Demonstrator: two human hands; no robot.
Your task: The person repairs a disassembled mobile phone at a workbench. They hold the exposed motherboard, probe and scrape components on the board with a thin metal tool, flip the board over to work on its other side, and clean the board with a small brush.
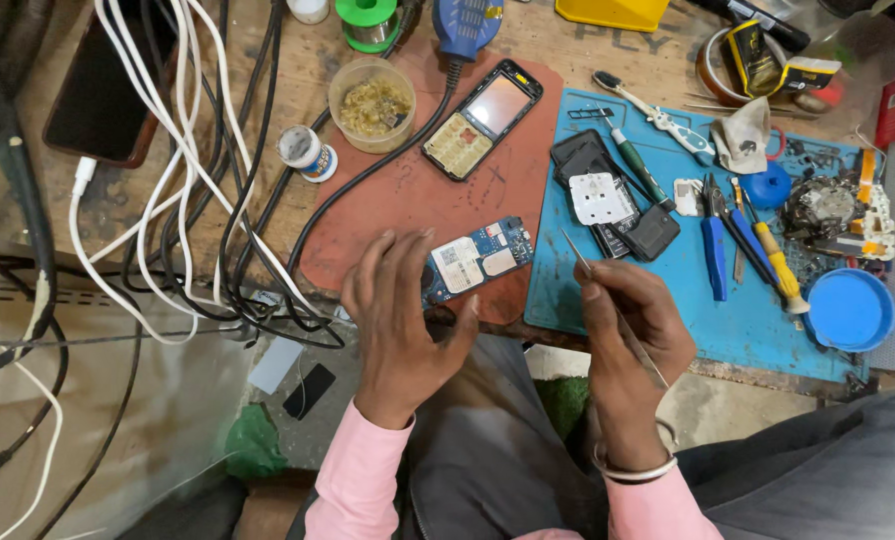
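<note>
On the reddish-brown mat (pixel 408 195) at the front edge of the wooden workbench (pixel 298 80), a blue circuit board (pixel 476 258) with pale labels is lain flat, and its left end is touched by the left hand (pixel 400 325), whose fingers (pixel 393 270) are spread and curved over the board's edge rather than closed around it. Just to the right, the right hand (pixel 633 335) is held above the seam between the two mats, its fingers (pixel 600 300) pinched shut on a pair of metal tweezers (pixel 608 300), whose fine tip is pointed up and left, near the board but apart from it. Farther back on the same mat a keypad phone (pixel 483 118) with its front cover removed is set at a slant. On the blue mat (pixel 668 320) to the right, black phone housing parts (pixel 608 195), blue-handled pliers (pixel 714 240), a yellow-handled screwdriver (pixel 776 265) and a round blue lid (pixel 850 310) are laid out. A plastic cup of brass shavings (pixel 372 103) is placed behind the brown mat, and a tangle of black and white cables (pixel 198 200) is draped over the bench's left side.
</note>
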